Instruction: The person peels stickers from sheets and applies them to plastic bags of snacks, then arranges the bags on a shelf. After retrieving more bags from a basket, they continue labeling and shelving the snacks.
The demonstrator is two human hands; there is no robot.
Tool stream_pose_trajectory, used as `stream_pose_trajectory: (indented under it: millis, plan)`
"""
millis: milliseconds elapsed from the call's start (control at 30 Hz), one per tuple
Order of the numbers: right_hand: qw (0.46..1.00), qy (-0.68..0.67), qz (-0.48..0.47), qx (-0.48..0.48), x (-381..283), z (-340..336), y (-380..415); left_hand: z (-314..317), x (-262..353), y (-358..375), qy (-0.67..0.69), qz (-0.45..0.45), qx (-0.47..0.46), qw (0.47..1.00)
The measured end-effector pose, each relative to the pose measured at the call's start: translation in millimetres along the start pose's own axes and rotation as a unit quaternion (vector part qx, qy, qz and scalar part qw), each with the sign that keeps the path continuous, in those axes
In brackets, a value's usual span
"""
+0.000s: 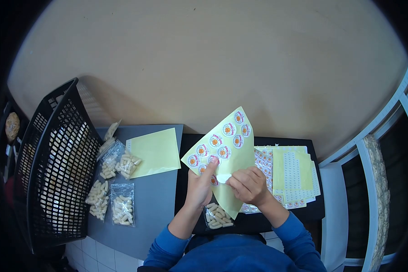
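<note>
My left hand (200,185) holds a yellowish sheet of round stickers (216,140), its thumb pressed on the printed side. The sheet is raised and bent, with several orange and pink logo stickers on it. My right hand (249,185) is closed in a pinch on a round white sticker (224,178), seen from its blank side at the sheet's lower part. Below the sheet, near my body, lies a clear bag of pale, finger-shaped pieces (218,216), partly hidden by the sheet and my left hand.
A black basket (54,181) full of packed bags stands at the left. Beside it, several filled bags (122,204) and a yellow sheet (155,153) lie on the grey surface (154,199). Stacked sticker sheets (292,172) are at the right on the black surface (310,210).
</note>
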State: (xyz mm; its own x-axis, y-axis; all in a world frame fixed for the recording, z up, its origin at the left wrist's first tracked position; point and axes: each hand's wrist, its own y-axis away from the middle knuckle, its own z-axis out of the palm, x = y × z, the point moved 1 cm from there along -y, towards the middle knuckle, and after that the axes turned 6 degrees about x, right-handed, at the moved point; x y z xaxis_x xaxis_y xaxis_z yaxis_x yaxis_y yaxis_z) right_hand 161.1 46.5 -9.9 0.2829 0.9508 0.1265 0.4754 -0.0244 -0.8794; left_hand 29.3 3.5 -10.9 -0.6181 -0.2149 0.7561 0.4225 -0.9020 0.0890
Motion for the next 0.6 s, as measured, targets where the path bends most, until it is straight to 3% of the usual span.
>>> stream_pose_trajectory:
  millis: [533, 600]
  plan:
    - [0.998, -0.052, -0.023, 0.03, -9, -4, 8, -10, -1, -12, 0.005, 0.027, 0.029, 0.999]
    - [0.99, -0.084, -0.044, 0.102, -16, -10, 10, -20, 4, -21, 0.006, 0.033, 0.03, 0.999]
